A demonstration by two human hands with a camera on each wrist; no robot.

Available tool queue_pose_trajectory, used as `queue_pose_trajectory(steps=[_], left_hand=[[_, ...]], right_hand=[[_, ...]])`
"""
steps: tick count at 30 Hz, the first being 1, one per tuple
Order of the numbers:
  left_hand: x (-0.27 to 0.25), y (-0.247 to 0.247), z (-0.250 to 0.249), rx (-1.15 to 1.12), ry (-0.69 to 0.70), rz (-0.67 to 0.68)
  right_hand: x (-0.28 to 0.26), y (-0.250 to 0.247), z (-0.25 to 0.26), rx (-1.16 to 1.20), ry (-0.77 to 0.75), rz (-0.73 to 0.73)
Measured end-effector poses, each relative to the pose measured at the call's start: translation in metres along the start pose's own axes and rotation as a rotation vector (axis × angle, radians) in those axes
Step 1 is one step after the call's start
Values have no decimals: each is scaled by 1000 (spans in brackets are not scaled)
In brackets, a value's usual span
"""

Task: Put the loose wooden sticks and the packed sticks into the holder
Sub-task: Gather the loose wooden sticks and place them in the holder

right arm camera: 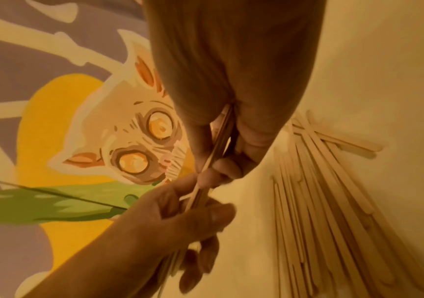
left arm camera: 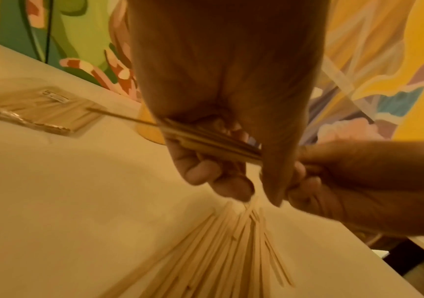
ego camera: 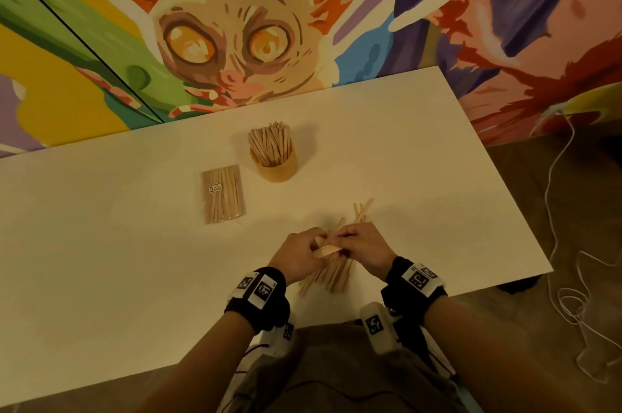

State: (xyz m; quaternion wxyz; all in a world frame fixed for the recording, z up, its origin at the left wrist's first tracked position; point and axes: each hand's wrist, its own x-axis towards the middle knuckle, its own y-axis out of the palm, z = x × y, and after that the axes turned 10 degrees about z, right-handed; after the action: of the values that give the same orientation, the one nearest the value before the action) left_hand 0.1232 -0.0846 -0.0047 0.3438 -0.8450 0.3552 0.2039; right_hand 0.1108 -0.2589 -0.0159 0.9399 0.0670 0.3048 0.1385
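A small bunch of flat wooden sticks (ego camera: 325,250) is held between both hands just above the white table (ego camera: 101,261). My left hand (ego camera: 299,252) grips one end of the bunch (left arm camera: 213,143). My right hand (ego camera: 361,247) pinches the other end (right arm camera: 221,141). Under the hands lies a pile of loose sticks (ego camera: 331,274), fanned out (left arm camera: 231,246) (right arm camera: 328,201) on the table. Farther back stands a round wooden holder (ego camera: 276,166) with several sticks upright in it. Left of it lies the clear packet of sticks (ego camera: 222,193) (left arm camera: 40,110).
The painted wall (ego camera: 235,42) rises right behind the table's far edge. The table's right edge (ego camera: 511,197) drops to a brown floor with a loose white cable (ego camera: 558,244). Black wrist bands with white markers (ego camera: 259,291) sit on both arms.
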Motion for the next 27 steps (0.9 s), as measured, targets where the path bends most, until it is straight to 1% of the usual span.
queue_pose_trajectory(steps=[3, 7, 9, 11, 15, 17, 20, 23, 27], left_hand=[[-8, -14, 10, -152, -63, 31], [-18, -28, 18, -390, -17, 27], [-19, -30, 18, -542, 4, -26], [-17, -28, 14, -627, 11, -105], [-12, -21, 4, -641, 63, -206], [-12, -25, 4, -641, 80, -208], [-14, -34, 5, -621, 116, -171], [-11, -42, 10, -637, 131, -227], [-10, -52, 16, -721, 134, -293]], right_hand=[[0, -7, 2, 88, 7, -50], [2, -10, 4, 163, 6, -59], [5, -6, 5, 194, 15, -58], [8, 4, 9, 214, 19, -50], [13, 22, 12, 234, 17, -58], [15, 22, 14, 267, 8, -67], [19, 19, 21, 279, -8, -70], [26, 22, 29, 258, -15, -41], [33, 23, 45, 249, -22, 10]])
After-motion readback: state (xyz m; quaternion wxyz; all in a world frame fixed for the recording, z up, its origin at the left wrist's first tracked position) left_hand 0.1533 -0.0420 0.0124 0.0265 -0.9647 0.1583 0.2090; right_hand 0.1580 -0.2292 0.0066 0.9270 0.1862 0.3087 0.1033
